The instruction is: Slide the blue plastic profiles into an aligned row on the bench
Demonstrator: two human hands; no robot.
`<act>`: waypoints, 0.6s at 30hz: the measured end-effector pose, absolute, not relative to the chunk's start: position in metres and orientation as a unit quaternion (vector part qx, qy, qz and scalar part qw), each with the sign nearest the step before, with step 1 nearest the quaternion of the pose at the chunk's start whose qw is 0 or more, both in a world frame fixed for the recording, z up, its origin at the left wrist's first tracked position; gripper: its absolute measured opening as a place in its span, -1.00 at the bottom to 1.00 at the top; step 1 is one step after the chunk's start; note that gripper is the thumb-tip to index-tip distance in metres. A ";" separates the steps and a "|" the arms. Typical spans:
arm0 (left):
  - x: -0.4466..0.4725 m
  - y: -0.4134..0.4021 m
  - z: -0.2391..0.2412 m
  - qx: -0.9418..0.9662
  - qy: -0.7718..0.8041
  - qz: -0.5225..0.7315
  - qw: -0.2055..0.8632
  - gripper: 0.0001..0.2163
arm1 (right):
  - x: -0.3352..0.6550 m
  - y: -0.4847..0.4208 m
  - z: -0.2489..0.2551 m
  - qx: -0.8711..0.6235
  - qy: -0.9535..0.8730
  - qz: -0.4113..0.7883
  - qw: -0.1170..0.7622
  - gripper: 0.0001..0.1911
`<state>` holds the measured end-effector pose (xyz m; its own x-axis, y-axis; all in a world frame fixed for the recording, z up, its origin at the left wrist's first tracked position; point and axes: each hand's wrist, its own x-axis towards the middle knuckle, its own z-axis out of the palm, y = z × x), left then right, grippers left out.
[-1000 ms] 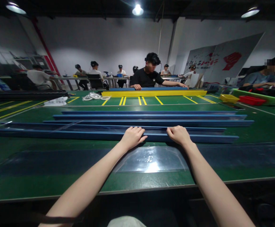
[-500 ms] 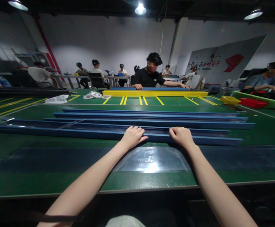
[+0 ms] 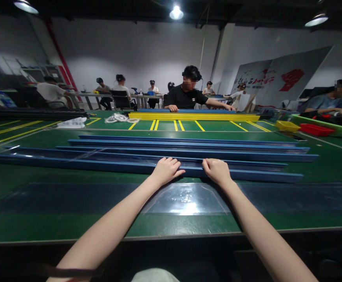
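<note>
A long, straight nearest blue channel point(image 3: 100, 165) lies crosswise on a green tabletop point(image 3: 165, 227), open side up, running from the left margin to well right of centre. Clear film point(image 3: 47, 153) shines inside its left part, with a slanting line, perhaps a fold, across it. Around mid-view two bare hands meet the channel. The left hand point(image 3: 165, 171) is partly spread over the near wall, thumb pointing right; the right hand point(image 3: 217, 169), a short gap away, is curled like a loose fist. The fingertips are hidden, so whether either grip pinches the film or the wall cannot be told.

The work looks partway along: film seems laid into the left stretch, while how it sits by the hands and farther right is unclear. A loose sheet of film point(image 3: 185, 199) lies flat in front, passing beneath the forearms point(image 3: 109, 223), in no channel.

A strip of green separates that sheet from the tabletop's near edge. Green also extends past the channel's right end, leaving sideways room. Close behind, more blue channels point(image 3: 188, 150) lie roughly parallel, limiting movement away from the person. Beyond another green band are a yellow channel point(image 3: 194, 117) and a co-worker point(image 3: 185, 96) in black.
</note>
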<state>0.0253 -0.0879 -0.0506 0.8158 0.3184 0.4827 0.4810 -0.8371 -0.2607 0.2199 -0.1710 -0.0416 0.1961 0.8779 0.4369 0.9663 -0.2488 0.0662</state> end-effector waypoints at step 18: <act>0.026 -0.087 -0.052 -0.933 -0.209 -0.222 0.193 -0.68 | 0.222 -0.167 -0.041 -0.796 -0.574 -0.182 0.065 -0.45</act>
